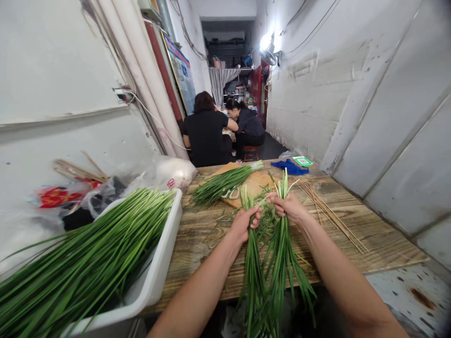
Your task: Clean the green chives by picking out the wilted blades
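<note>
My left hand (245, 221) is closed around a small bunch of garlic chives (254, 263), its pale stem ends pointing up. A second, thicker bunch of garlic chives (283, 249) is gripped in my right hand (289, 205), with white stems rising above the fist. Both bunches hang down past the table's front edge, their green leaves meeting below. Between my hands, the right thumb and fingertips are at a few thin pale strands. Loose trimmed bits (268, 223) lie on the wooden table (207, 239) just behind the hands.
At left stands a white tub (165, 263) heaped with long chives (105, 249). A tied chive bundle (225, 183) and scissors (230, 193) lie by a cutting board (259, 184). Thin sticks (331, 211), a blue cloth (291, 166) and a code card (302, 161) are at right. Two people (207, 131) sit beyond.
</note>
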### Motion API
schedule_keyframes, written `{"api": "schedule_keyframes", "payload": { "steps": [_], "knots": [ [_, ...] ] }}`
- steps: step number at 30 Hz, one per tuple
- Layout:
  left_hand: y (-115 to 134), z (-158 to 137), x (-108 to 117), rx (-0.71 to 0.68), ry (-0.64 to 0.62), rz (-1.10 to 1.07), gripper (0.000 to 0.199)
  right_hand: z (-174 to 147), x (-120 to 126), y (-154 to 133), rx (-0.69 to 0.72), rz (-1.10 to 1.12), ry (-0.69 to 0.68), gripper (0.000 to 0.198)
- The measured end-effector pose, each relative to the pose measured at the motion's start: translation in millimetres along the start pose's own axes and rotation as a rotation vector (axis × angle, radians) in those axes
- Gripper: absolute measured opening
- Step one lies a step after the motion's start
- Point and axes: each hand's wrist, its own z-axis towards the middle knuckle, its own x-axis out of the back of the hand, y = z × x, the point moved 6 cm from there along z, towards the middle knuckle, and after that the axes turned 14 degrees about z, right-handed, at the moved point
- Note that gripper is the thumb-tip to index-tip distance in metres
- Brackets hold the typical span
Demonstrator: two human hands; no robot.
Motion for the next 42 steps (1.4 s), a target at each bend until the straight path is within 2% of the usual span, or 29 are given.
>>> {"api": "schedule_keyframes", "payload": {
  "steps": [8,13,17,20,28,32,36,40,42],
  "knots": [
    [0.5,0.1,-0.4,0.011,0.0,0.005,0.027,0.5,1.8,-1.3,0.016,-0.008,0.034,0.025],
    [0.1,0.1,0.0,0.017,-0.003,0.001,0.027,-0.1,5.1,-0.3,0.017,-0.106,0.085,0.036],
    [-0.4,0.0,0.2,0.021,-0.003,-0.007,0.027,-0.1,7.3,0.1,-0.004,-0.079,0.129,0.04],
    [-0.3,0.3,0.5,0.016,0.001,-0.007,0.026,-1.4,3.4,0.5,-0.037,-0.058,0.087,0.028],
    [-1.7,0.1,-0.8,0.015,-0.012,0.051,0.032,-4.4,-8.2,7.0,-0.074,-0.094,-0.047,0.032],
    [-2.1,-1.6,-4.4,0.015,-0.054,0.092,0.036,-3.0,-9.0,10.0,-0.067,-0.056,-0.027,0.033],
    [-0.8,-2.2,-6.3,0.004,-0.103,0.098,0.039,2.6,0.2,5.4,-0.032,0.035,0.011,0.037],
    [-2.7,0.3,-4.2,0.013,-0.108,0.078,0.038,12.9,24.6,-8.2,0.027,0.197,0.088,0.038],
    [-4.0,1.6,-3.1,0.023,-0.095,0.064,0.038,16.1,32.2,-12.3,0.006,0.288,0.104,0.035]
  ]
}}
